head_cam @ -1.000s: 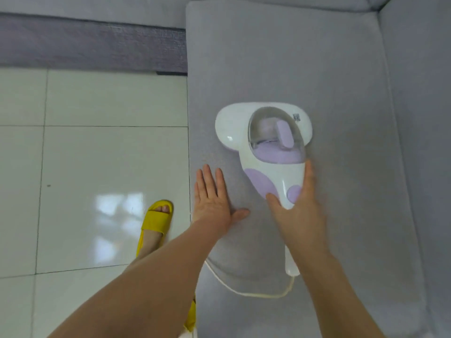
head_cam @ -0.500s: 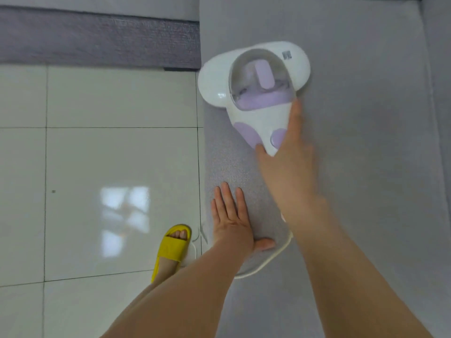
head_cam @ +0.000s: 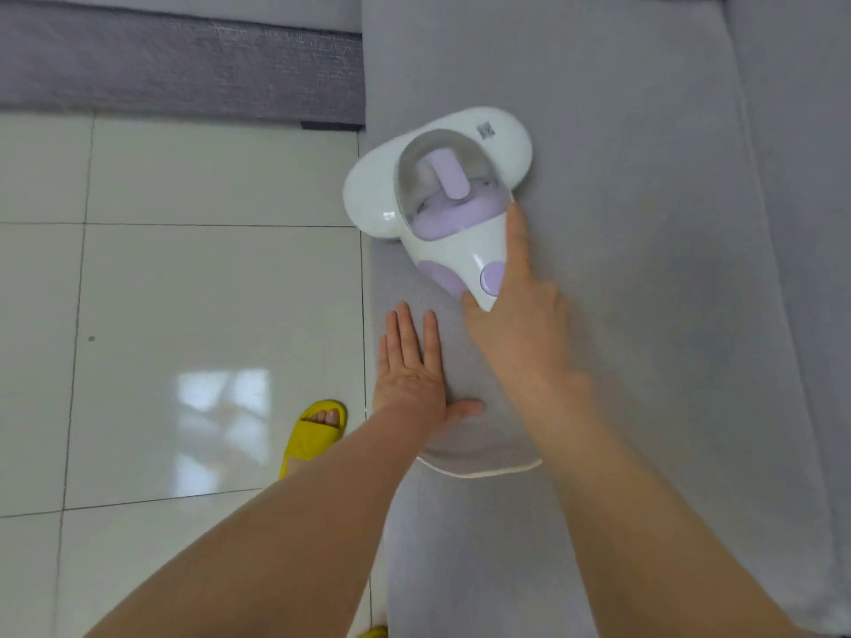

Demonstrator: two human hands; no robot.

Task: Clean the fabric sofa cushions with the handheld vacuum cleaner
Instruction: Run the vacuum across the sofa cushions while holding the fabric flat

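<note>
A white and lilac handheld vacuum cleaner [head_cam: 442, 195] lies flat on the grey fabric seat cushion [head_cam: 635, 269], its wide head overhanging the cushion's left front edge. My right hand [head_cam: 520, 315] grips its handle from behind, index finger stretched along the right side. My left hand [head_cam: 412, 370] lies flat, fingers straight, pressing the cushion just left of the handle. The vacuum's white cord [head_cam: 479, 472] loops across the cushion under my right forearm.
Glossy white floor tiles [head_cam: 184, 315] fill the left. A darker purple-grey sofa base [head_cam: 175, 62] runs along the top left. My foot in a yellow slipper [head_cam: 315, 430] stands by the cushion edge. The grey back cushion [head_cam: 801, 223] rises at the right.
My right hand pushed the vacuum forward along the cushion's left edge, then drew it back a little. My left hand stayed flat on the cushion.
</note>
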